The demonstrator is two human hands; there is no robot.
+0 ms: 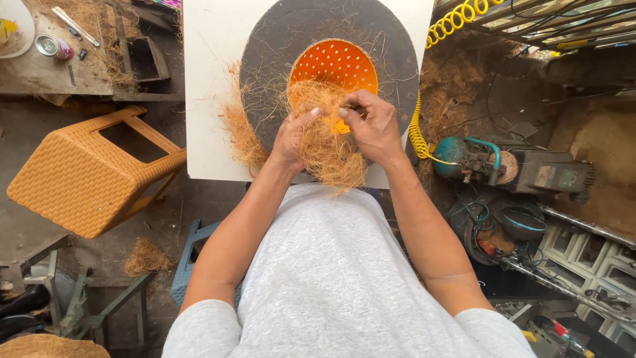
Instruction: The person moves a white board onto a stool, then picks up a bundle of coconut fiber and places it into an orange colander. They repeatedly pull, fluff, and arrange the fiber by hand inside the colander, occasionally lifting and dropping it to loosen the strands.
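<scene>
1. Left hand point(291, 136): grip closed on a bunch of coir fibre point(328, 142), thumb up, holding it at the near edge of the dark round disc point(265, 59).
2. Right hand point(374, 126): fingertips pinched shut on strands of the same fibre, just beside the left hand and above the orange perforated bowl point(334, 63).
3. The fibre hangs from both hands over the near edge of the white desk point(205, 99), with loose wisps spread across the disc and part of it lying in the bowl.
4. Step in hand, as judged: teasing the fibre apart and laying it against the bowl. The next move would call for an even pull, so that the strands spread without clumping.
5. Surroundings: an orange plastic stool point(89, 172) to the left, a yellow coiled hose point(419, 126) to the right.
</scene>
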